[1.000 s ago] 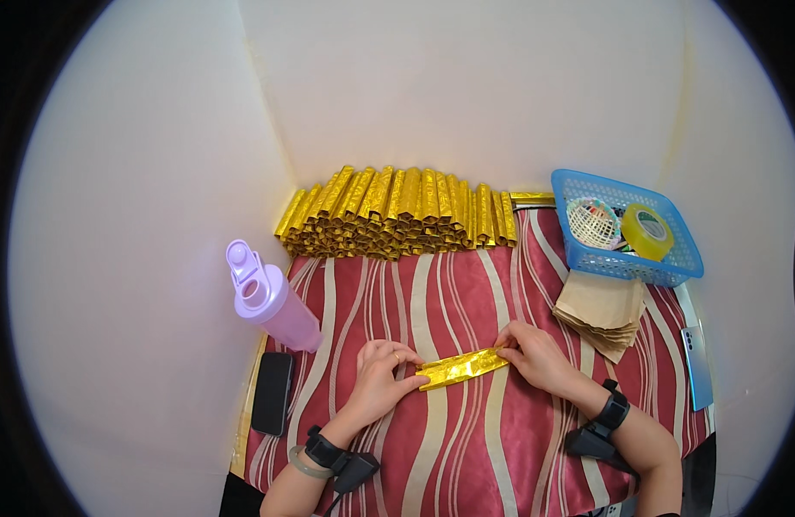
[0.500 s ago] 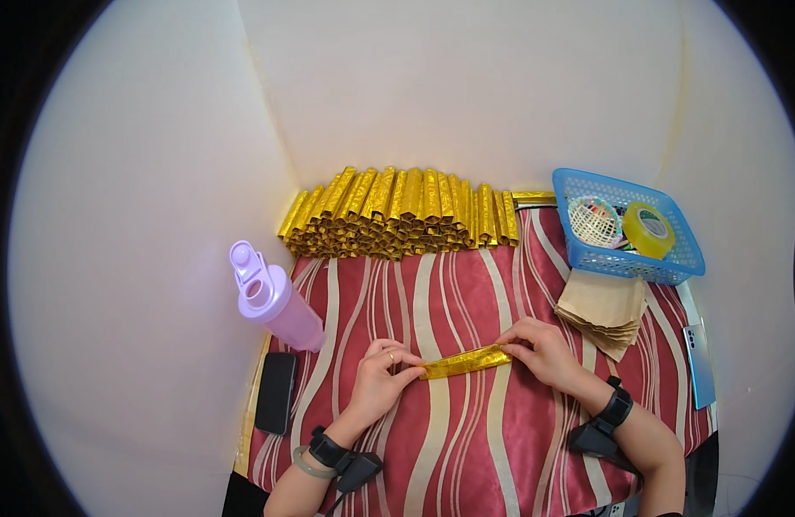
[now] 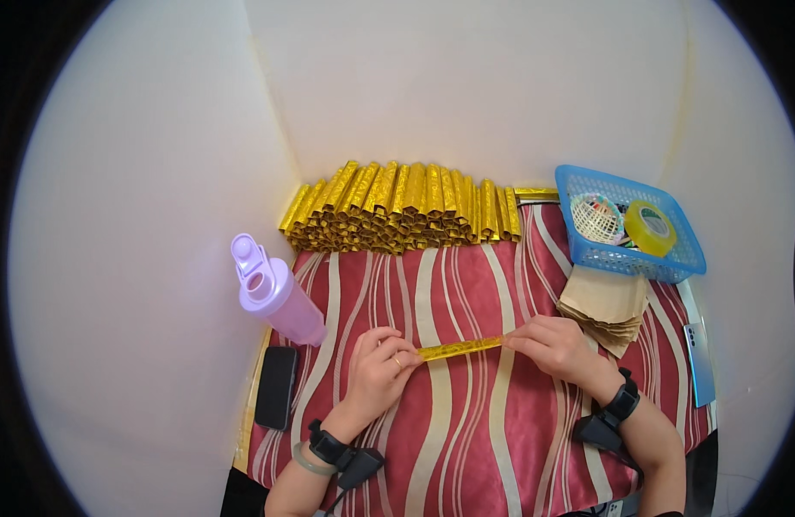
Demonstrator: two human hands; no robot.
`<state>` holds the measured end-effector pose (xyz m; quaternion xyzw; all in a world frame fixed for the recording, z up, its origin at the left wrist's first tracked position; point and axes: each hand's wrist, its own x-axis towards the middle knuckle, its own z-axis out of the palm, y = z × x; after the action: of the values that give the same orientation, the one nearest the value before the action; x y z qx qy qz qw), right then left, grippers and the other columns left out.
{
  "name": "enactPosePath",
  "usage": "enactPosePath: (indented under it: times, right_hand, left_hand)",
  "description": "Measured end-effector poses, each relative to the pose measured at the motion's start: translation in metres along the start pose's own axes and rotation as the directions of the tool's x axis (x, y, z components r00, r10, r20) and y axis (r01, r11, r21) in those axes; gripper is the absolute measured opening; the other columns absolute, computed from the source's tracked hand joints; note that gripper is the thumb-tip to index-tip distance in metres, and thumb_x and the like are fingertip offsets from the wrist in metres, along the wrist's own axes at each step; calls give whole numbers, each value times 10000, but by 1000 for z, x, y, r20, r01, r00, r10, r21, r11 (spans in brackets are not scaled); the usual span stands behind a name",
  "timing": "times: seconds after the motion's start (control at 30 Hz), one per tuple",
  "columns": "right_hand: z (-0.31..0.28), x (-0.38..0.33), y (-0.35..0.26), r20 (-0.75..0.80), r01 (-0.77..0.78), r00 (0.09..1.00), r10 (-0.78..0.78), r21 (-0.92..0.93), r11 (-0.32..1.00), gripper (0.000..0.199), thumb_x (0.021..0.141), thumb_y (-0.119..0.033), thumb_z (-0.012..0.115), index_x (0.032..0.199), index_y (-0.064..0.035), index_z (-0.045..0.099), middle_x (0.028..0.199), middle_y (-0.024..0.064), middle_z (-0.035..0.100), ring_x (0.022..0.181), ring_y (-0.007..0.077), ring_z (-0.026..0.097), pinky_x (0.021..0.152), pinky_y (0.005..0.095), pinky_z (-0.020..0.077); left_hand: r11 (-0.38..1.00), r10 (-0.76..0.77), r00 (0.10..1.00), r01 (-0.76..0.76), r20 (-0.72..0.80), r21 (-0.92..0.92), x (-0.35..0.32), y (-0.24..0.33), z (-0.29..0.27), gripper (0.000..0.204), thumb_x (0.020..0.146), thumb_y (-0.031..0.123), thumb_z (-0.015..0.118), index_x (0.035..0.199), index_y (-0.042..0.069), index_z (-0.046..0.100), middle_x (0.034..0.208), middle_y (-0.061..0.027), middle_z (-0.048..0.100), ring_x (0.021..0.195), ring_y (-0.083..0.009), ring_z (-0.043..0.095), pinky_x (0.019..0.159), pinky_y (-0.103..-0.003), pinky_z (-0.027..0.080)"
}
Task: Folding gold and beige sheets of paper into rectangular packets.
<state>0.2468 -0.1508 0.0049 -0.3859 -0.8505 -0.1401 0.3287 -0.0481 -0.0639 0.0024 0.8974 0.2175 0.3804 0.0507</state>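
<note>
A narrow strip of folded gold foil paper (image 3: 459, 349) stretches between my two hands over the striped red cloth. Its left end is pinched in my left hand (image 3: 382, 369), which wears a ring. My right hand (image 3: 552, 346) pinches the opposite end, and its fingertips partly cover that end. Farther back, against the wall, lies a stacked pile of similar gold foil tubes (image 3: 402, 207), several layers deep with their open ends facing me.
To the left stand a lilac shaker bottle (image 3: 281, 297) and a black phone (image 3: 276, 388). At the right, a blue plastic basket (image 3: 621, 264) holds a tape roll (image 3: 650, 229) and a small woven basket (image 3: 594, 219). Brown paper sheets (image 3: 606, 297) lie before it, near a light-blue phone (image 3: 699, 365).
The gold foil paper now looks narrower and sits slightly farther from me. My left hand has shifted up and turned more palm-down; my right hand still grips its end.
</note>
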Motion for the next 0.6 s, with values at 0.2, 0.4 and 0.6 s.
enactPosePath:
  times: [0.2, 0.4, 0.6]
  right_hand:
    - [1, -4, -3, 121, 183, 978, -170, -108, 977, 202, 749, -81, 650, 944, -28, 662, 886, 37, 619, 822, 174, 624, 664, 284, 517]
    - [5, -8, -1, 206, 197, 962, -177, -79, 977, 222, 726, -97, 642, 938, -35, 656, 869, 29, 606, 816, 165, 611, 682, 278, 505]
    - [7, -9, -2, 207, 202, 962, -177, -105, 974, 217, 730, -107, 637, 936, -41, 657, 879, 22, 604, 816, 157, 603, 677, 274, 491]
  left_hand:
    - [970, 222, 963, -234, 153, 70, -3, -4, -4, 155, 665, 18, 764, 789, 66, 684, 885, -37, 663, 923, -243, 616, 788, -381, 503]
    - [971, 229, 947, -240, 224, 20, -2, -3, -3, 127, 687, 27, 756, 790, 52, 687, 858, -48, 644, 891, -240, 620, 749, -363, 515]
    - [979, 201, 948, -200, 245, -30, -3, -4, -2, 114, 696, 23, 753, 783, 38, 680, 821, -57, 622, 843, -240, 615, 720, -357, 511]
